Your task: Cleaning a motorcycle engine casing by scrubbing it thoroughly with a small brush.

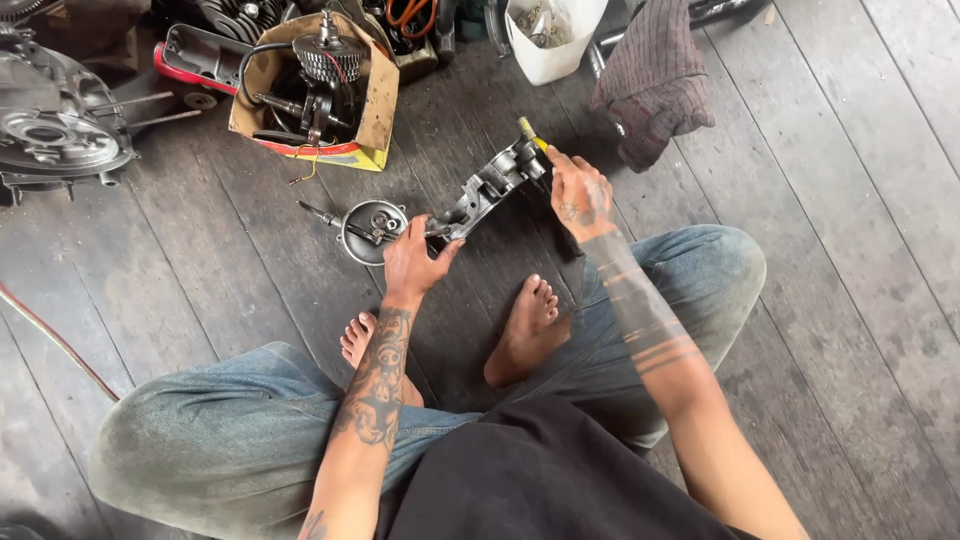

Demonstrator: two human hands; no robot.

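Seated barefoot on a plank floor [830,300], a person's left hand [415,262] closes its fingers on the near end of a grey metal casting [487,187] while the right hand [580,195] grips a yellow-handled tool [530,133] at its far end, beyond which, should the tool slip, lies a rag [655,75].

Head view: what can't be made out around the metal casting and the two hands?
- Yellow-handled tool: its tip, hidden behind the metal casting and right hand.
- Left hand: its fingers' grip, hidden underneath the casting.
- White bag: its contents, too small, cut off by the top edge.
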